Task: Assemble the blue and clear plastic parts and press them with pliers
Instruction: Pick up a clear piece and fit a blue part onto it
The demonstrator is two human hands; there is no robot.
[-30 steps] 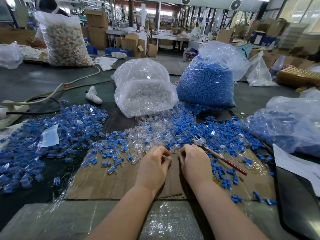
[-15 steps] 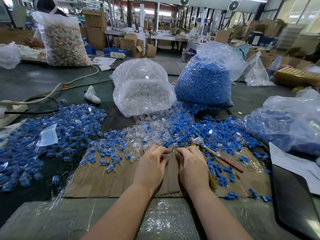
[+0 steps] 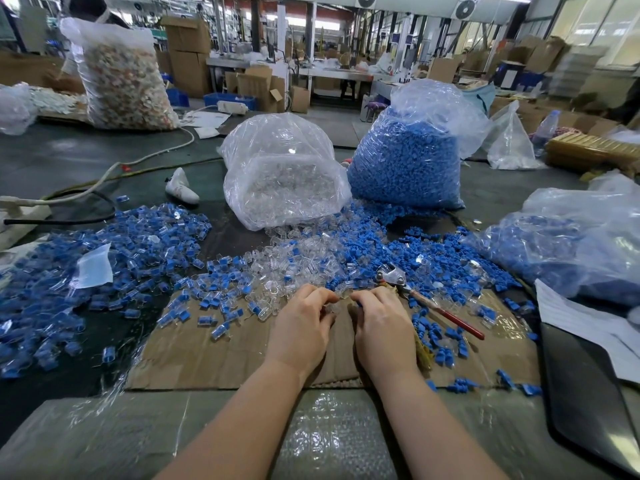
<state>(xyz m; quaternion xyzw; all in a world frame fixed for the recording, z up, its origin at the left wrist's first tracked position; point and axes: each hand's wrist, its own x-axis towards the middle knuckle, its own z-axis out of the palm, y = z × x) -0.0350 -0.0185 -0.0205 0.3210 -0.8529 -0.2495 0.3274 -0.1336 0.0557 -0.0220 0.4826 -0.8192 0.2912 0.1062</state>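
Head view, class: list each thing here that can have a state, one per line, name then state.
left hand: fingers curled, pinching a clear part
right hand: fingers curled at the same spot; what it holds is hidden
pliers: lying unheld on the parts
bag of clear parts: open, spilling
bag of blue parts: upright, parts spilled at base

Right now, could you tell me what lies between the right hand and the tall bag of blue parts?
In the head view, the pliers and loose blue pieces.
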